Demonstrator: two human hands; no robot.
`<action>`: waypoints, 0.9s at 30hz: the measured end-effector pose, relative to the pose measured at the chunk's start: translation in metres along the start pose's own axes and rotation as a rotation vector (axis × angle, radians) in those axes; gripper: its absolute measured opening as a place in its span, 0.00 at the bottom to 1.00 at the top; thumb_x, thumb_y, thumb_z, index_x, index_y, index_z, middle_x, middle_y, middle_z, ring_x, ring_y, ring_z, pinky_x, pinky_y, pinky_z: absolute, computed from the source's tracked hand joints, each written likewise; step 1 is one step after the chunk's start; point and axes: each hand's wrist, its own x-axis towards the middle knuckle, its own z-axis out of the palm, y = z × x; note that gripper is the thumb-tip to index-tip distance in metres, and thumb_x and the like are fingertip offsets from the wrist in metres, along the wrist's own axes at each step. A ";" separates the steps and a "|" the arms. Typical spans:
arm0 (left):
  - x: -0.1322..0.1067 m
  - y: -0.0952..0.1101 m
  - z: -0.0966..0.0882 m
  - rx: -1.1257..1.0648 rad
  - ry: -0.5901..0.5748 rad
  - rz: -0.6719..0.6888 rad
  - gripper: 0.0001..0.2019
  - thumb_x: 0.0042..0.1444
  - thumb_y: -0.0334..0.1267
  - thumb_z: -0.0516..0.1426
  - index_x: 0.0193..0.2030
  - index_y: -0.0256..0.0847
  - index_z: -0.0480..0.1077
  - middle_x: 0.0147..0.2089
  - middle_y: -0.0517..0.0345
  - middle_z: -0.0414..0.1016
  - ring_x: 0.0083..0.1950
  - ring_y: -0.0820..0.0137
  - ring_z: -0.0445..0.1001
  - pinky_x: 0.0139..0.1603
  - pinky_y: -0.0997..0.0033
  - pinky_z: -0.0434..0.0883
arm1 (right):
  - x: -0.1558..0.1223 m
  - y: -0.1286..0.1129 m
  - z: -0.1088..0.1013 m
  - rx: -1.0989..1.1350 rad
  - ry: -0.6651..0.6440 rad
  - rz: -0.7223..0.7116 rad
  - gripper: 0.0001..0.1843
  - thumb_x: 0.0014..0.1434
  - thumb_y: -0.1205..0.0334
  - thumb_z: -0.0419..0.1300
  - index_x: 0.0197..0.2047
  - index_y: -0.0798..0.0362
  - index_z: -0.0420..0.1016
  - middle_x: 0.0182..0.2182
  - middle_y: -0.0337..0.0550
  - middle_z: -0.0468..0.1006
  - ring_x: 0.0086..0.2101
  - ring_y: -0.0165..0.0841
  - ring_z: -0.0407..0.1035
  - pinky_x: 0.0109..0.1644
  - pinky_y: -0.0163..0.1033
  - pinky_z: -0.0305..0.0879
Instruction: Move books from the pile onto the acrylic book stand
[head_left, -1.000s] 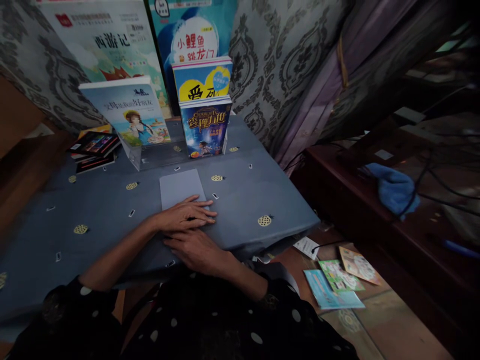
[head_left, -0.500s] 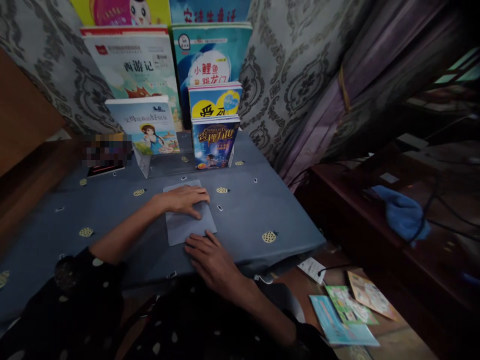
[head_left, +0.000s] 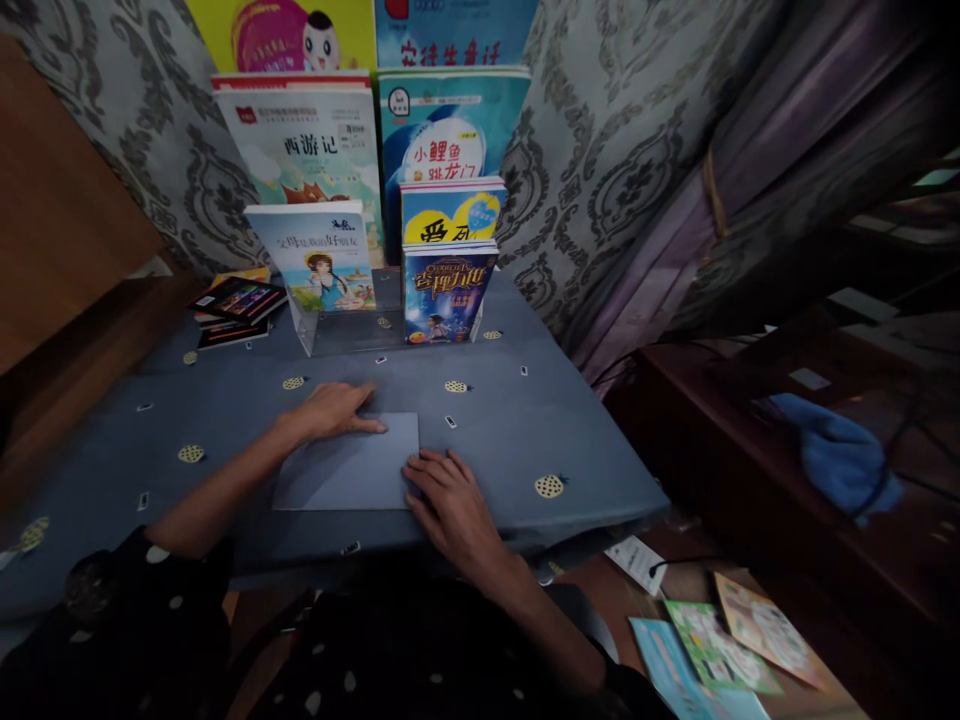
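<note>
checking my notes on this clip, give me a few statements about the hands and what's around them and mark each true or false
1. The right hand rests at the right edge of the pale sheet. True.
2. The left hand holds a pen. False: no pen shows in it, and its thumb lies over the sheet.
3. The blue cloth lies on the tablecloth. False: it lies on the dark red furniture to the right.
4. Dark-covered books lie to the left of the upright books. True.
5. The tablecloth is plain. False: it has a yellow pineapple pattern.
</note>
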 end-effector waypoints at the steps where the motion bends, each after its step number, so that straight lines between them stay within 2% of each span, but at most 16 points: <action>1: -0.003 -0.001 0.001 -0.022 0.008 0.015 0.26 0.57 0.65 0.55 0.44 0.41 0.67 0.41 0.52 0.76 0.42 0.58 0.74 0.37 0.67 0.62 | 0.001 0.000 0.001 -0.009 0.003 0.002 0.17 0.66 0.64 0.59 0.58 0.52 0.75 0.56 0.50 0.78 0.60 0.45 0.67 0.66 0.62 0.60; 4: -0.007 -0.006 0.003 -0.073 0.013 0.103 0.24 0.53 0.63 0.58 0.39 0.41 0.67 0.42 0.53 0.73 0.43 0.61 0.72 0.40 0.68 0.63 | 0.002 0.000 0.003 -0.032 0.008 0.007 0.18 0.66 0.63 0.59 0.59 0.51 0.74 0.56 0.50 0.78 0.59 0.45 0.68 0.65 0.61 0.61; 7: -0.008 -0.012 0.002 -0.195 -0.027 0.184 0.24 0.51 0.60 0.60 0.41 0.41 0.66 0.40 0.57 0.71 0.41 0.64 0.69 0.41 0.70 0.63 | 0.002 -0.001 0.004 -0.051 0.010 0.003 0.19 0.66 0.64 0.59 0.60 0.52 0.73 0.56 0.51 0.77 0.59 0.45 0.68 0.66 0.61 0.62; 9: -0.009 -0.016 0.002 -0.294 -0.075 0.189 0.24 0.50 0.60 0.60 0.42 0.41 0.65 0.37 0.60 0.69 0.38 0.67 0.68 0.38 0.72 0.62 | 0.001 0.000 0.006 -0.056 0.015 0.006 0.21 0.66 0.64 0.59 0.62 0.54 0.70 0.58 0.53 0.75 0.59 0.46 0.67 0.66 0.61 0.61; 13: -0.011 -0.019 0.001 -0.394 -0.192 0.246 0.22 0.52 0.59 0.59 0.30 0.41 0.62 0.28 0.65 0.61 0.31 0.71 0.62 0.32 0.73 0.58 | -0.002 0.001 0.011 -0.031 0.073 0.102 0.36 0.64 0.61 0.61 0.72 0.57 0.55 0.63 0.60 0.68 0.62 0.50 0.64 0.64 0.60 0.64; 15: -0.013 -0.017 -0.003 -0.408 -0.186 0.314 0.21 0.56 0.57 0.56 0.28 0.41 0.60 0.27 0.65 0.61 0.31 0.71 0.62 0.33 0.73 0.59 | -0.003 0.003 0.015 0.016 0.116 0.168 0.43 0.62 0.59 0.63 0.74 0.56 0.48 0.63 0.61 0.68 0.61 0.52 0.65 0.63 0.62 0.65; 18: -0.017 -0.008 -0.016 -0.310 -0.045 0.371 0.16 0.63 0.51 0.54 0.33 0.40 0.65 0.33 0.61 0.68 0.36 0.69 0.68 0.36 0.73 0.62 | -0.002 0.009 0.021 0.186 0.191 0.230 0.46 0.61 0.59 0.63 0.75 0.53 0.44 0.59 0.59 0.72 0.57 0.51 0.69 0.61 0.61 0.67; 20: -0.020 0.003 -0.030 -0.163 0.100 0.389 0.12 0.65 0.46 0.53 0.37 0.40 0.68 0.38 0.58 0.72 0.40 0.66 0.71 0.39 0.72 0.63 | 0.002 0.015 0.022 0.370 0.259 0.271 0.45 0.61 0.59 0.63 0.75 0.52 0.45 0.54 0.55 0.77 0.50 0.45 0.74 0.56 0.55 0.72; 22: -0.024 0.018 -0.045 -0.008 0.251 0.406 0.09 0.67 0.42 0.53 0.38 0.41 0.69 0.41 0.56 0.73 0.43 0.65 0.72 0.40 0.70 0.64 | 0.007 0.020 0.018 0.546 0.316 0.314 0.39 0.61 0.58 0.62 0.72 0.51 0.54 0.45 0.48 0.81 0.41 0.39 0.77 0.47 0.46 0.75; 24: -0.029 0.034 -0.058 0.134 0.406 0.422 0.10 0.68 0.41 0.52 0.38 0.41 0.69 0.41 0.54 0.72 0.42 0.65 0.71 0.39 0.69 0.65 | 0.014 0.024 0.008 0.628 0.390 0.334 0.27 0.62 0.59 0.60 0.64 0.51 0.68 0.38 0.43 0.81 0.35 0.35 0.76 0.41 0.41 0.75; 27: -0.040 0.051 -0.069 0.271 0.605 0.392 0.14 0.71 0.39 0.47 0.37 0.41 0.70 0.39 0.53 0.71 0.41 0.64 0.70 0.41 0.65 0.66 | 0.022 0.025 -0.016 0.510 0.564 0.264 0.14 0.65 0.60 0.57 0.51 0.49 0.78 0.38 0.43 0.81 0.36 0.35 0.74 0.40 0.41 0.73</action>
